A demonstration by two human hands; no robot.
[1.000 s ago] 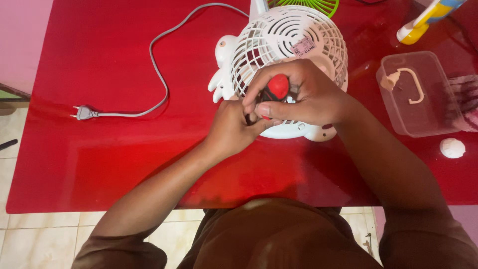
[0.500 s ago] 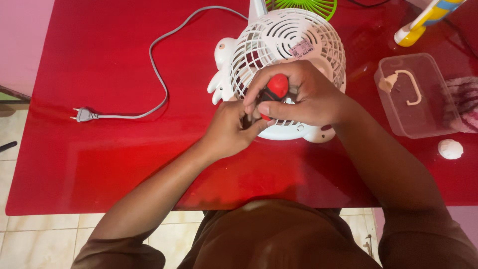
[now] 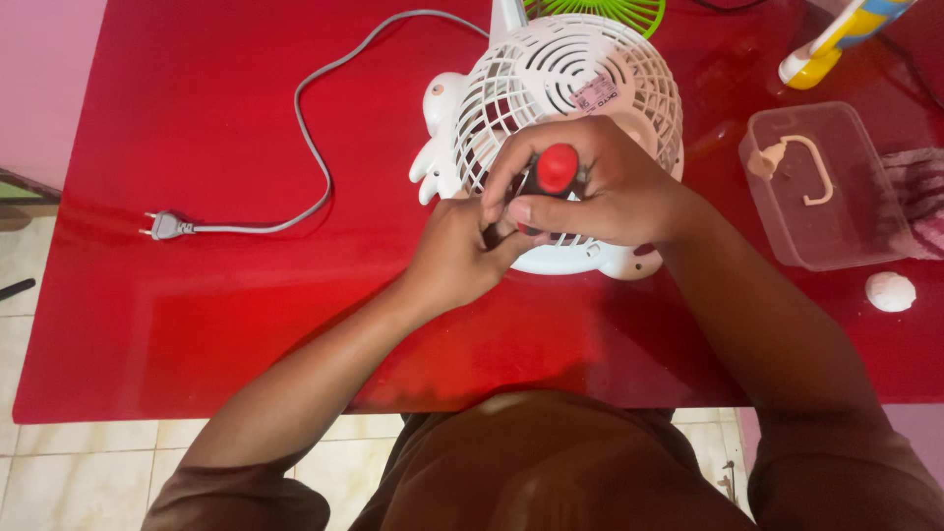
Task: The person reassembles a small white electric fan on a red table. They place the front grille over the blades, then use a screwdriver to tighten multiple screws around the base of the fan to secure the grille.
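One clear plastic box (image 3: 826, 187) near the desk's (image 3: 197, 118) right edge holds one beige hooked piece. One white fan (image 3: 560, 88) lies at the far edge's middle. The right hand (image 3: 600, 187) wraps one red-handled screwdriver (image 3: 556, 169) over its grille; the left hand (image 3: 457, 258) pinches beneath it.

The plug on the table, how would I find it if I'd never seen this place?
Start at the red table and find the white fan under the person's hands. A grey cord curls away from the fan toward the table's left edge. The plug is at its end: small, grey, with two metal pins, lying alone.
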